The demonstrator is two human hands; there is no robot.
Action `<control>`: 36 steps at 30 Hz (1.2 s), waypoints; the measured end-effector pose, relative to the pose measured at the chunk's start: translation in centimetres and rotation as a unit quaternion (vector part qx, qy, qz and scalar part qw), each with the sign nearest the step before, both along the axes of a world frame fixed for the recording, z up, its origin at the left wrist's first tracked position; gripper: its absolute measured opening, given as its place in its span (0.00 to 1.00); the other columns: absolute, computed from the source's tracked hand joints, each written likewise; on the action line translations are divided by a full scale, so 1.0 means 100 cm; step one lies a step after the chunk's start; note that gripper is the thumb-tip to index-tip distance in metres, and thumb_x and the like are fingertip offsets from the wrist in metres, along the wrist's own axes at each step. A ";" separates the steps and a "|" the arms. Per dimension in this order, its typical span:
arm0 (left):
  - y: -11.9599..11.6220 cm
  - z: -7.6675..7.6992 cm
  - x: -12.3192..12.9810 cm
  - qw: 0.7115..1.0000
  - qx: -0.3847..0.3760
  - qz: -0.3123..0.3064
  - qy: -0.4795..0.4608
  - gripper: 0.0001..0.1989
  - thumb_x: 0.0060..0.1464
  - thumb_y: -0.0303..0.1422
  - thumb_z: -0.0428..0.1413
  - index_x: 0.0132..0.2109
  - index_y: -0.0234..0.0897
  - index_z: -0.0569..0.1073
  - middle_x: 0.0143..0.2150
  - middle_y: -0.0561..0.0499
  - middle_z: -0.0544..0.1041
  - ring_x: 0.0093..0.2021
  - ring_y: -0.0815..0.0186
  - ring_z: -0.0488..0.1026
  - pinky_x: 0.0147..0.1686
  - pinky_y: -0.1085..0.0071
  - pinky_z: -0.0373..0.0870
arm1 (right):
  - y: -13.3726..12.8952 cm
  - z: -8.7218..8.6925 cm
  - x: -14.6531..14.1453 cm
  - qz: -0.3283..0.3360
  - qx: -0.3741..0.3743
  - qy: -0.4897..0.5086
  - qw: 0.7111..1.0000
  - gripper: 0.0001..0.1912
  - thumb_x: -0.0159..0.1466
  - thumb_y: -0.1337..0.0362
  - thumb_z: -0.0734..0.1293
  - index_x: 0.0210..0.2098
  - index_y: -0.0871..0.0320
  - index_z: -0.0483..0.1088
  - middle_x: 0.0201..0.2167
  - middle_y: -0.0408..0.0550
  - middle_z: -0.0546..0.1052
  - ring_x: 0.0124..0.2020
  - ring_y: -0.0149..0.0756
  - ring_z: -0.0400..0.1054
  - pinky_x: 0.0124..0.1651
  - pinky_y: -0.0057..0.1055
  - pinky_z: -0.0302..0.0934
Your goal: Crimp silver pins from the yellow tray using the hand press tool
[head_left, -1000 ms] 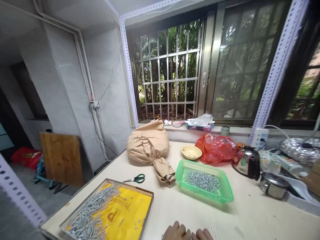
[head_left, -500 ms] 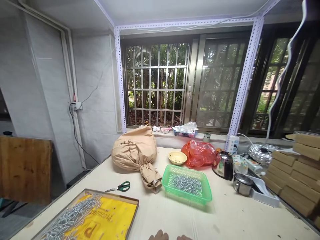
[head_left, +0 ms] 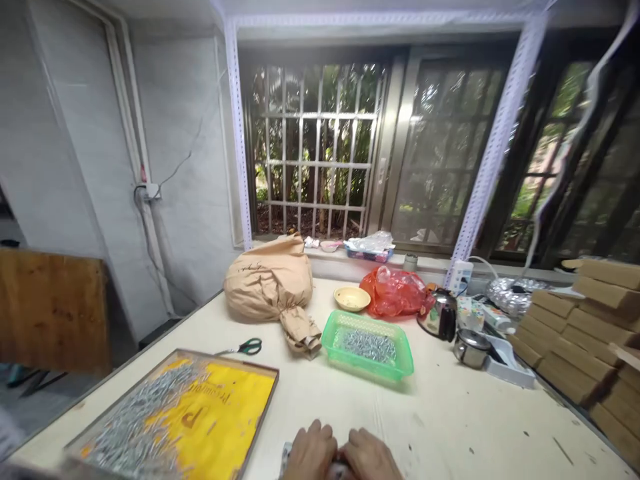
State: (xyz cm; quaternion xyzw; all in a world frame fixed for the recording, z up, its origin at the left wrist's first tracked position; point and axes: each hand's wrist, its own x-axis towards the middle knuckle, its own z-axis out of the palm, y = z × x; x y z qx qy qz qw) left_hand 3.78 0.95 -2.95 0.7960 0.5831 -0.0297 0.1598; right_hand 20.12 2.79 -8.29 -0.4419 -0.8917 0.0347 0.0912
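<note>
At the bottom edge of the head view, my left hand (head_left: 313,450) and my right hand (head_left: 370,455) are close together, with fingers curled inward. Something small and greyish lies beneath and between them, mostly hidden by the fingers; I cannot make out what it is. To their left is a shallow tray (head_left: 269,402) lined with yellow printed material, on which loose silvery metal pieces (head_left: 135,427), like screws, are heaped. Beyond my hands stands a green plastic basket (head_left: 367,371) holding similar small metal pieces (head_left: 369,345).
Scissors (head_left: 250,346) lie behind the tray. A tied brown paper sack (head_left: 267,280), a yellow bowl (head_left: 352,299) and a red plastic bag (head_left: 393,293) stand farther back. To the right are a kettle (head_left: 441,317), a lidded metal pot (head_left: 471,348) and stacked cardboard boxes (head_left: 575,340).
My hands have come farther into view from the bottom edge, closer together, over the greyish thing. The camera has tilted down a little, so more of the tabletop shows.
</note>
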 end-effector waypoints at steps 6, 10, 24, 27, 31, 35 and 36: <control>-0.038 0.020 -0.007 0.989 0.052 -0.042 -0.128 0.23 0.52 0.36 0.58 0.55 0.39 0.64 0.54 0.45 0.68 0.54 0.56 0.62 0.52 0.60 0.63 | -0.024 0.038 0.021 0.034 -0.061 0.057 0.996 0.22 0.59 0.62 0.63 0.52 0.58 0.65 0.44 0.52 0.70 0.45 0.41 0.62 0.49 0.37 0.60; -0.045 0.035 -0.031 0.980 0.116 -0.009 -0.162 0.22 0.56 0.33 0.55 0.57 0.38 0.64 0.58 0.44 0.65 0.56 0.59 0.62 0.54 0.64 0.61 | -0.032 0.027 0.028 0.023 -0.004 0.083 0.996 0.26 0.62 0.53 0.62 0.57 0.56 0.60 0.45 0.52 0.70 0.45 0.43 0.63 0.46 0.40 0.62; 0.004 0.046 -0.224 0.889 0.165 0.428 -0.016 0.14 0.59 0.31 0.47 0.35 0.32 0.76 0.40 0.46 0.76 0.41 0.64 0.70 0.36 0.71 0.61 | -0.051 0.006 0.031 0.016 0.061 0.074 0.995 0.35 0.63 0.47 0.56 0.63 0.60 0.52 0.50 0.62 0.66 0.51 0.54 0.60 0.51 0.51 0.58; 0.011 0.038 -0.225 0.887 0.151 0.437 0.010 0.15 0.59 0.33 0.46 0.32 0.32 0.75 0.38 0.45 0.76 0.38 0.64 0.69 0.32 0.72 0.59 | -0.050 0.007 0.030 0.037 0.078 0.085 0.993 0.32 0.64 0.50 0.55 0.63 0.57 0.52 0.50 0.61 0.67 0.52 0.55 0.60 0.50 0.52 0.58; 0.018 0.032 -0.225 0.884 0.134 0.448 0.021 0.15 0.58 0.32 0.46 0.31 0.30 0.75 0.35 0.44 0.75 0.35 0.64 0.69 0.30 0.72 0.58 | -0.047 0.010 0.031 0.099 0.115 0.093 0.984 0.22 0.64 0.58 0.55 0.57 0.50 0.61 0.53 0.57 0.68 0.51 0.54 0.61 0.46 0.52 0.59; 0.023 0.027 -0.228 0.878 0.117 0.462 0.037 0.13 0.57 0.30 0.47 0.31 0.30 0.74 0.34 0.44 0.75 0.34 0.65 0.69 0.32 0.71 0.59 | -0.044 0.010 0.038 0.140 0.119 0.090 0.979 0.18 0.62 0.61 0.55 0.48 0.47 0.69 0.55 0.54 0.66 0.51 0.56 0.59 0.45 0.55 0.58; 0.024 0.026 -0.229 0.877 0.115 0.464 0.041 0.13 0.57 0.30 0.47 0.32 0.30 0.74 0.35 0.44 0.75 0.35 0.65 0.69 0.32 0.71 0.60 | -0.043 0.008 0.040 0.145 0.114 0.087 0.979 0.17 0.62 0.61 0.55 0.47 0.47 0.69 0.55 0.54 0.66 0.52 0.57 0.59 0.45 0.56 0.57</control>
